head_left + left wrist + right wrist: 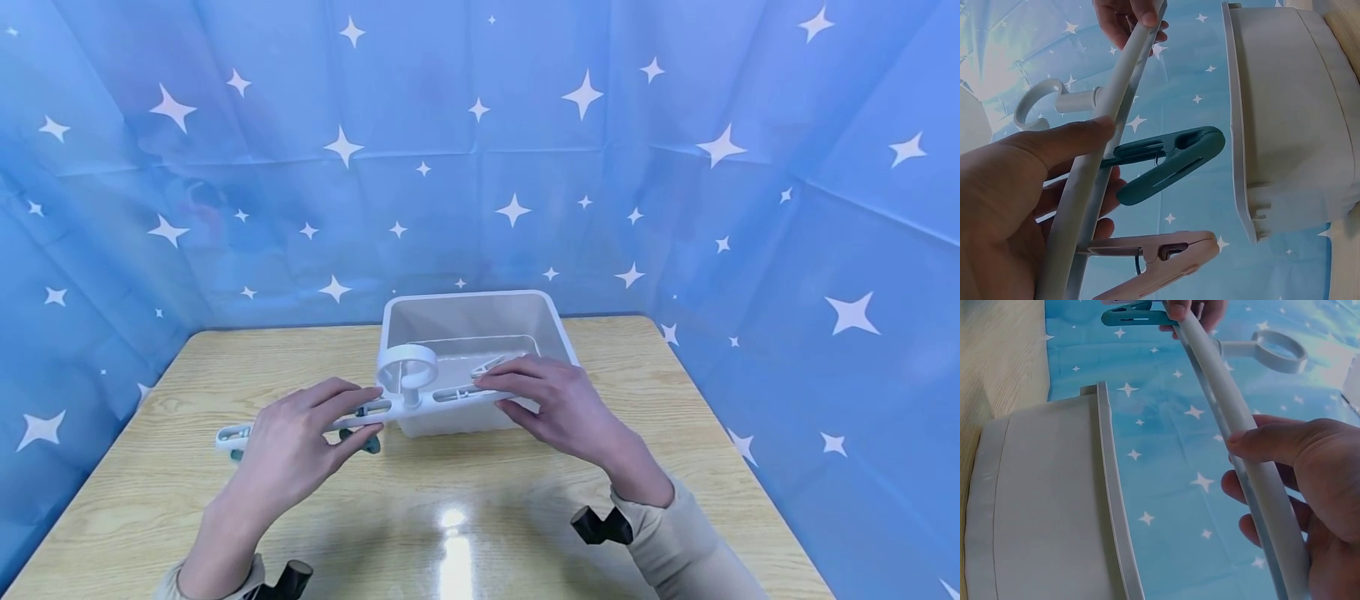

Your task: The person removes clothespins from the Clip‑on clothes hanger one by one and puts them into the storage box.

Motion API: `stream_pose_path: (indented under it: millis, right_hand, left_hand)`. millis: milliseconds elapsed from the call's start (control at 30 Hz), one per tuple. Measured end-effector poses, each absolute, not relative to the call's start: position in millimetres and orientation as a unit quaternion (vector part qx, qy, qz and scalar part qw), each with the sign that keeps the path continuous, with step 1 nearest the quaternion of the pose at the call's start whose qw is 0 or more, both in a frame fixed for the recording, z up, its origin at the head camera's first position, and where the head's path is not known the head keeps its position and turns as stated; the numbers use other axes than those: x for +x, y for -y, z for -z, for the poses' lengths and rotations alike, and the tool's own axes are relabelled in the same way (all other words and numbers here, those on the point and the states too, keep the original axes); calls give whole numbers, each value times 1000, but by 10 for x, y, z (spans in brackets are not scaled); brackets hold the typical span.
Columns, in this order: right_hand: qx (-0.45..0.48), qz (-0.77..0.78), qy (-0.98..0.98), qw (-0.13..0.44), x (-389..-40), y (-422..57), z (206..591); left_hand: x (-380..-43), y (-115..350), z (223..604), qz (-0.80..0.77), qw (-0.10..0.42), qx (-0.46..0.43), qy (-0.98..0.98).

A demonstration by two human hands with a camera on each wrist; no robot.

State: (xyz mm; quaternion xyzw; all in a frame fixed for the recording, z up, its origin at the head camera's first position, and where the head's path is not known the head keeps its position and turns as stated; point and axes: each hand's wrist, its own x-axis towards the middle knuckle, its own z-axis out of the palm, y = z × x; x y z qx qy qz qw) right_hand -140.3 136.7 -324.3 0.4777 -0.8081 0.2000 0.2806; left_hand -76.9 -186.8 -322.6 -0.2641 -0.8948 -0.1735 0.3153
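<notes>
A blue backdrop (450,250) printed with white four-pointed stars (582,94) of mixed sizes hangs behind the worktop (637,392) and along its left and right sides. Soft vertical folds and a faint horizontal crease (540,152) run across the cloth. The worktop has a pale yellowish wood grain and rounded far corners. A bright reflection (455,567) gleams on its near part, with dim shadows either side.

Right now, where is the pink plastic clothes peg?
In the left wrist view, the pink plastic clothes peg is at bottom centre, on the white plastic hanger beside the left hand, just below the teal plastic peg.
</notes>
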Motion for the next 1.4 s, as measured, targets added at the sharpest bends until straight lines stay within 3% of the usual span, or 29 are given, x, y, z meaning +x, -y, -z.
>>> stream_pose_path:
  millis: [300,733,1400]
  right_hand:
    - [462,-229,810,279,-1411,-1403,3287]
    - [434,-241,824,273,-1396,-1475,3271]
    - [393,-257,836,285,-1391,-1631,3240]
  left_hand:
    - [-740,1858,3185,264,340,-275,860]
    - [-778,1818,3161,310,418,-316,793]
    - [-790,1931,3250,397,412,-205,794]
